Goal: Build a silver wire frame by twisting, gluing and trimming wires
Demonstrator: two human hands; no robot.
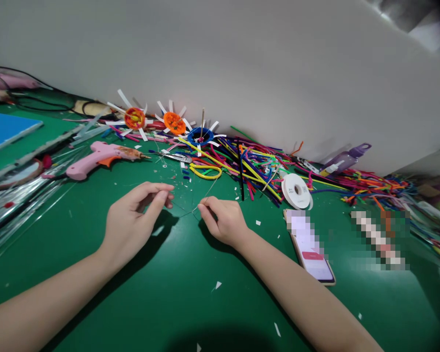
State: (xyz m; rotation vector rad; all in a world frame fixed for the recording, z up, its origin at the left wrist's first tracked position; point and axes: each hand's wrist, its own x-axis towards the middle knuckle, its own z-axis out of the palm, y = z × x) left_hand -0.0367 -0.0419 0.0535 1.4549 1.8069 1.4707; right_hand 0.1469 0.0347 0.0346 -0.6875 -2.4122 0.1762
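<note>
Thin pale strand (195,210) is looped, apparently untightened, left hand (130,217) and right hand (225,221) pinched closed on it; three orange or blue white-spoked discs (174,123) look formed behind.

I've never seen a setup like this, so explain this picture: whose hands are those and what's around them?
No robot here: a person works bare-handed, and a camera on their head looks forward and down. The right hand pinches a thin strand; whether the left hand holds it too is hard to tell. On the green table lie a pink glue gun and a heap of colourful pipe cleaners, with a white spool and a phone towards the right.
</note>
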